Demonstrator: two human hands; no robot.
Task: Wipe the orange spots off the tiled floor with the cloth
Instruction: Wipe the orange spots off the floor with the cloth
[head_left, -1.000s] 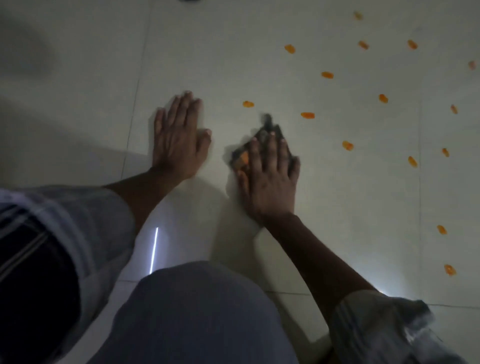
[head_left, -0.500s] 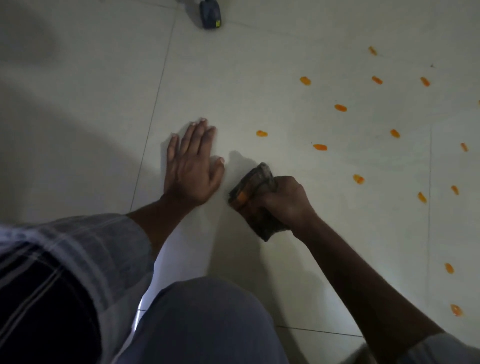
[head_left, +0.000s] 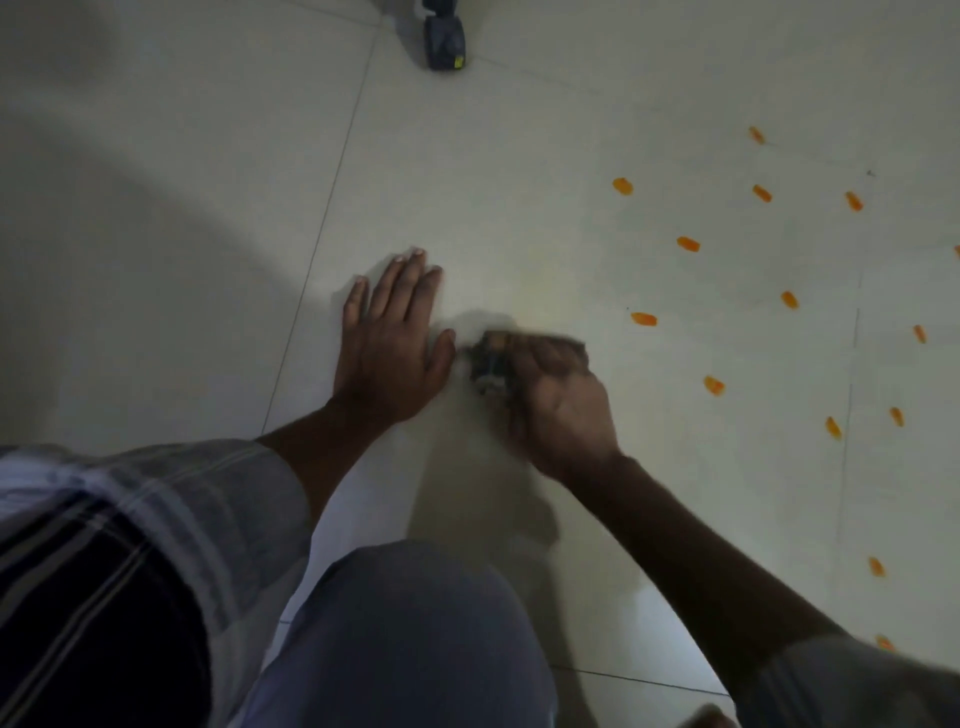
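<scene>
Nearest is the knee (head_left: 410, 634). Beyond it the left hand (head_left: 392, 345) lies flat on the floor (head_left: 156, 260), fingers straight. Just beside it the right hand (head_left: 558, 400) grips the bunched cloth (head_left: 488, 366), blurred. The wiping is midway, I think: many spots (head_left: 644, 319) remain farther right, so the cloth must next reach there.

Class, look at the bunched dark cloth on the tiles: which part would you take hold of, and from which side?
Grip the cloth across its bunched top, coming from above. It lies wadded on the tiled floor, so fingers can curl over it, as the right hand does. The left hand lies flat beside it.
</scene>
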